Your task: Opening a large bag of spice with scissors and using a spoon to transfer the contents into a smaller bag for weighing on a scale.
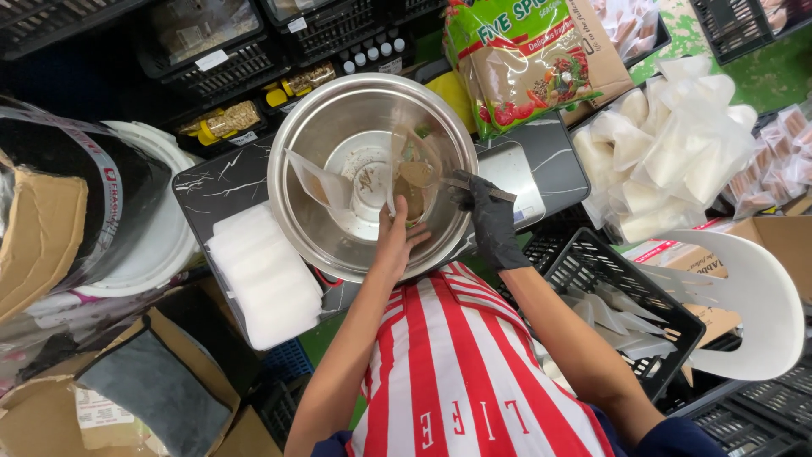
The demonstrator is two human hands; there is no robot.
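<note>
Your red-and-white striped apron fills the near centre, and both forearms reach away from it toward the table, a dark slab with white marble-like veins.

Start at the far left: a torn cardboard box and a white round bucket crowd the table's left edge, with dark plastic crates on the shelves beyond. Just right of the bucket, a stack of white sheets lies on the table's near-left corner, touching the rim of the steel bowl. That bowl is wide, round and shiny, and it covers most of the table's middle.

Your left hand, bare, has its grip pinched on a clear plastic pouch holding brown powder, held upright inside the bowl; a second flat pouch leans against the bowl's left wall. Your right hand, in a black glove, has its grip pressed together around a small metal scoop just beside the pouch's mouth.

Right of the bowl sits a flat grey scale, then a heap of empty clear bags and a black crate near your right elbow. Little free table remains on any side.
</note>
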